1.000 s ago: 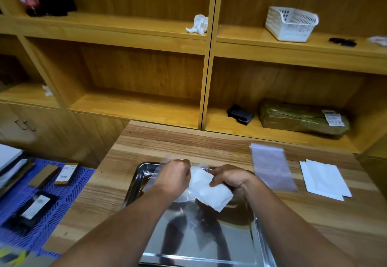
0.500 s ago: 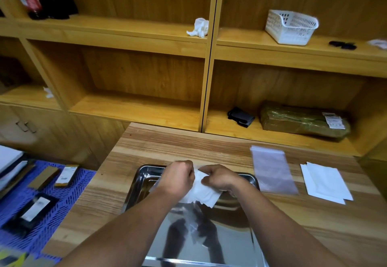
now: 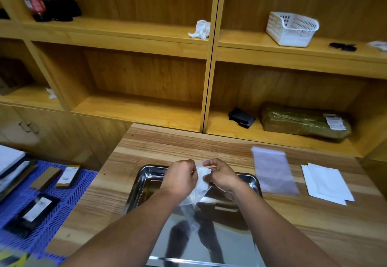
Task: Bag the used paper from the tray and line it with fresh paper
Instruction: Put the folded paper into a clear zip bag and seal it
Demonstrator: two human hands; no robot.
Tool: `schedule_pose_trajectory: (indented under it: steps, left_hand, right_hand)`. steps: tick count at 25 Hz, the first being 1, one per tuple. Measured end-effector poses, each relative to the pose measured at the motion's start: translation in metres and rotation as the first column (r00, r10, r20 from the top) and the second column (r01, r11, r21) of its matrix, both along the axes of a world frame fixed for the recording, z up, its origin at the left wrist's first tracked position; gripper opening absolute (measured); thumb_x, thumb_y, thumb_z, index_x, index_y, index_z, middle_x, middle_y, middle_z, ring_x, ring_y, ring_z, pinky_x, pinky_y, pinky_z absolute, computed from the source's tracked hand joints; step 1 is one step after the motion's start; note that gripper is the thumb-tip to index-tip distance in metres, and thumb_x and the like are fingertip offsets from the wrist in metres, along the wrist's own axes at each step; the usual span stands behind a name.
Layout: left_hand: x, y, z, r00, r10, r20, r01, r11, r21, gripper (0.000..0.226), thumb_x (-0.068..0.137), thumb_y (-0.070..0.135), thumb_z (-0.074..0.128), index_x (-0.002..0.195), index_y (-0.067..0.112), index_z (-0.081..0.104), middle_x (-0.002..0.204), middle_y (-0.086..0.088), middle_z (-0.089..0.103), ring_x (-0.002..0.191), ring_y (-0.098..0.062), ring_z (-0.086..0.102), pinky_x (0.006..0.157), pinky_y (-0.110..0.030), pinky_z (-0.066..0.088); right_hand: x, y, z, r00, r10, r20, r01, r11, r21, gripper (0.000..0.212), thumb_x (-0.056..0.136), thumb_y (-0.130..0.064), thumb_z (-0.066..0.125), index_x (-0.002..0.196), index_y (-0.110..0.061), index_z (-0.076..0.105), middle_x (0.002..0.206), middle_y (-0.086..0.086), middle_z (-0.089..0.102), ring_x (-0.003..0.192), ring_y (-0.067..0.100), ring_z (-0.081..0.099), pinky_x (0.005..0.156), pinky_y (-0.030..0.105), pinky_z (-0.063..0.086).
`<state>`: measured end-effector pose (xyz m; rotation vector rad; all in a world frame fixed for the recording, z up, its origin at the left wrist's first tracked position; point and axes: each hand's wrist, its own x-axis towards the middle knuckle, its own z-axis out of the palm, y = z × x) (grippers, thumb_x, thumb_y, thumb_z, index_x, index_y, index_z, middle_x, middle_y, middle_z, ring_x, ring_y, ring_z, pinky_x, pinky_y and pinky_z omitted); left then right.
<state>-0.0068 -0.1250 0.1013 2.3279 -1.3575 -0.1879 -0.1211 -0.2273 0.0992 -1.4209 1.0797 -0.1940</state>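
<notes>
Both your hands are hovering above the far end of the steel tray (image 3: 138, 185), the left hand (image 3: 181, 179) and right hand (image 3: 222, 176) each pinching the clear bag (image 3: 193, 195), with the used paper (image 3: 202, 172) bunching between them inside its mouth. Farther right, a spare bag (image 3: 272, 172) and fresh paper (image 3: 326, 181) are lying on the table (image 3: 167, 145).

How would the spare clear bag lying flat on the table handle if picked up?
The spare clear bag is probably floppy and very light: it lies thin and flat on the table. Its glossy film looks slippery, so lifting an edge may need a pinch.
</notes>
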Motion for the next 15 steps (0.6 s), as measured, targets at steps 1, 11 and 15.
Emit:
schedule_pose_trajectory:
  steps: [1,11,15]
  left_hand:
    - [0.000,0.000,0.000,1.000,0.000,0.004,0.000,1.000,-0.003,0.019,0.093,0.021,0.057,0.092,0.014,0.075,0.087,-0.007,0.077,0.080,-0.027,0.070,0.071,-0.037,0.056]
    - [0.017,0.000,0.000,1.000,0.005,-0.028,-0.005,1.000,-0.019,0.017,0.092,0.025,0.064,0.096,0.024,0.080,0.095,0.007,0.079,0.084,-0.015,0.072,0.073,-0.031,0.060]
    - [0.028,-0.001,0.002,0.985,0.020,-0.172,-0.026,0.999,-0.031,0.011,0.093,0.022,0.070,0.092,0.023,0.081,0.092,0.009,0.078,0.078,-0.006,0.068,0.068,-0.021,0.054]
  right_hand:
    - [0.000,0.000,-0.001,0.998,0.004,-0.060,-0.012,0.993,-0.121,0.028,0.084,0.006,0.067,0.103,-0.013,0.058,0.094,0.018,0.071,0.072,0.024,0.063,0.067,0.033,0.050]
    - [-0.019,-0.019,0.000,0.963,0.013,-0.269,-0.158,0.838,-0.523,0.017,0.089,-0.022,0.070,0.082,-0.026,0.056,0.080,-0.006,0.061,0.075,0.017,0.058,0.062,0.034,0.048]
    - [-0.031,-0.026,0.007,0.930,0.197,-0.309,-0.343,0.764,-0.546,0.069,0.090,0.005,0.058,0.135,-0.047,0.055,0.128,-0.023,0.053,0.100,0.015,0.065,0.070,0.027,0.060]
